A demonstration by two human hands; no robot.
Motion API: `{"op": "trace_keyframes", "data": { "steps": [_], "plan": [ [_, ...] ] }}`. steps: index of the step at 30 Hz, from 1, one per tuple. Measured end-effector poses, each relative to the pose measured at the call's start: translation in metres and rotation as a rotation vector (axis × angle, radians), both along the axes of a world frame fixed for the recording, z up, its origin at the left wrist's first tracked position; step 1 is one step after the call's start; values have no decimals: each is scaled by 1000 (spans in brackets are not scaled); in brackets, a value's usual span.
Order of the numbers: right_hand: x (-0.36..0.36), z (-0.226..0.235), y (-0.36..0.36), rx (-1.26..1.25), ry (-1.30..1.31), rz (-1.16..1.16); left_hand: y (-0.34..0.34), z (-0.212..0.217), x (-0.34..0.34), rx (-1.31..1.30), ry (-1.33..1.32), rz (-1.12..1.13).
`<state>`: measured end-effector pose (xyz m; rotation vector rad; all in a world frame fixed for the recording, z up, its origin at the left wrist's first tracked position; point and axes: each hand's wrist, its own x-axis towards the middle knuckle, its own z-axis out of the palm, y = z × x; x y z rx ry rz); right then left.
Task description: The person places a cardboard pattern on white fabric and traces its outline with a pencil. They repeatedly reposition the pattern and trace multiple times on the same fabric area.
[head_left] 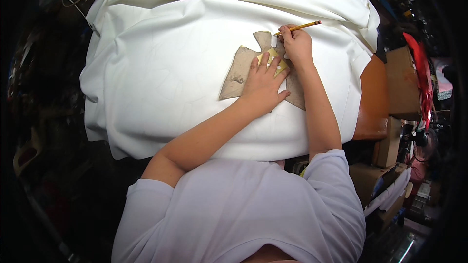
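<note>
White fabric [170,68] is spread over the table [373,97], whose brown edge shows bare at the right side. A brown cardboard pattern piece [239,73] lies flat on the fabric, right of centre. The left hand [263,85] rests on the pattern piece, palm down, fingers spread wide, pressing it to the cloth; a small yellow patch [273,58] on the pattern shows between the fingers. The right hand [296,45] is closed around a yellow pencil [300,27], its tip set against the upper edge of the pattern piece, just beyond the left hand's fingertips. Cardboard boxes [402,83], plain brown, stand at the right of the table; their contents cannot be seen. The person wears a pale short-sleeved shirt [243,209].
</note>
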<state>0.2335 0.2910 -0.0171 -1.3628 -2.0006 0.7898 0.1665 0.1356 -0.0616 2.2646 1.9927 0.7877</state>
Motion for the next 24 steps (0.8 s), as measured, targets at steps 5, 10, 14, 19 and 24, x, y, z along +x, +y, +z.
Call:
{"op": "trace_keyframes", "data": {
  "steps": [5,10,14,19,24],
  "plan": [
    [7,-7,-11,-1,122,93,-1,0,-1,39,18,-8],
    [18,-2,-8,-72,13,53,-1,-1,0,33,26,-2],
    [12,-6,5,36,46,24,-1,0,0,37,10,0],
    [34,-13,5,132,-46,-27,-1,3,0,-21,-1,-9],
    [55,-4,-1,-3,125,-110,-2,7,-1,-37,-5,-14]
  ]
}}
